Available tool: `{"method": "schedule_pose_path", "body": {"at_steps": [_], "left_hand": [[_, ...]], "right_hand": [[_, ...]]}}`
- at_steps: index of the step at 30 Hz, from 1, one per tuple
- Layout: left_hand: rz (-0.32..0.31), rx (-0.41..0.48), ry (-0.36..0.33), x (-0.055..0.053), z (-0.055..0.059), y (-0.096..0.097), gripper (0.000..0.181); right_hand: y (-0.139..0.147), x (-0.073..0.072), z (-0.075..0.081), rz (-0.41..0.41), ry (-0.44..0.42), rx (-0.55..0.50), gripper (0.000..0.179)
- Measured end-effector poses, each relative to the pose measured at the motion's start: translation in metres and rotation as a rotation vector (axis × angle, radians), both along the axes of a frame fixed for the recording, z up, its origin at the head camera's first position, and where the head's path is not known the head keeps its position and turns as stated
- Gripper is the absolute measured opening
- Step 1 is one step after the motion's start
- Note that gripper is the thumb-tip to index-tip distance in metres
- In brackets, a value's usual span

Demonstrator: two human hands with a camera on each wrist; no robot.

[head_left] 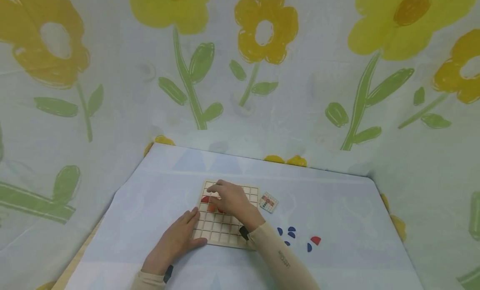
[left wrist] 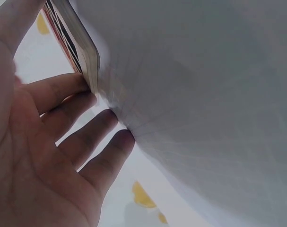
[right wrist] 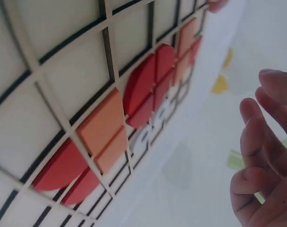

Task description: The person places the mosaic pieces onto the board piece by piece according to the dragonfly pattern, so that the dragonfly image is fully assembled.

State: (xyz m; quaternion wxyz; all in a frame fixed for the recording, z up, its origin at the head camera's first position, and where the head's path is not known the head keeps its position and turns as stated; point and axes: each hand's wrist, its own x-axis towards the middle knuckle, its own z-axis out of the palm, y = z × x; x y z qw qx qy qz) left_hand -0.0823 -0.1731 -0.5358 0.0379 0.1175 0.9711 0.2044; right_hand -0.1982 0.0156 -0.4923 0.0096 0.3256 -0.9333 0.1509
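Note:
A wooden grid board (head_left: 219,236) lies on the table. My left hand (head_left: 175,235) rests beside it with fingers extended; in the left wrist view its fingertips touch the edge of the board (left wrist: 82,42). Over the board's upper part hovers my right hand (head_left: 234,200), fingers loosely bent, holding nothing visible. It hides some of the squares in the head view. Seen from the right wrist, the grid cells hold rounded red pieces (right wrist: 141,87), orange square pieces (right wrist: 101,128) and a few black-and-white pieces (right wrist: 160,113).
Right of the board lies a small pattern card (head_left: 268,202) with a printed grid. Several blue semicircle pieces (head_left: 291,235) and a red piece (head_left: 316,240) are scattered on the table to the right. Flower-printed cloth (head_left: 285,94) surrounds the table's far side and flanks.

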Motion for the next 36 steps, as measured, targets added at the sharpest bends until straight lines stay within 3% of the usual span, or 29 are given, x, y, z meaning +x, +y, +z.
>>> {"method": "schedule_pose_path", "body": {"at_steps": [8, 14, 19, 26, 29, 36], "left_hand": [[0.015, -0.009, -0.012, 0.0, 0.0, 0.002, 0.092], [0.01, -0.021, -0.008, 0.0, -0.003, 0.004, 0.094], [0.009, -0.034, -0.002, -0.001, -0.003, 0.004, 0.093], [0.026, -0.022, -0.02, 0.0, -0.002, 0.003, 0.094], [0.027, -0.021, -0.033, -0.001, -0.002, 0.003, 0.094], [0.022, -0.039, -0.047, -0.002, -0.002, 0.003, 0.095]], "right_hand": [[0.055, 0.035, 0.014, -0.077, -0.008, -0.186, 0.03], [0.109, 0.059, 0.011, -0.164, 0.092, -0.255, 0.032], [0.155, 0.072, 0.005, -0.27, 0.149, -0.209, 0.036], [0.215, 0.083, -0.006, -0.443, 0.113, -0.092, 0.039], [0.239, 0.089, -0.01, -0.497, 0.078, -0.073, 0.044], [0.275, 0.102, -0.019, -0.569, -0.097, 0.004, 0.044]]}}
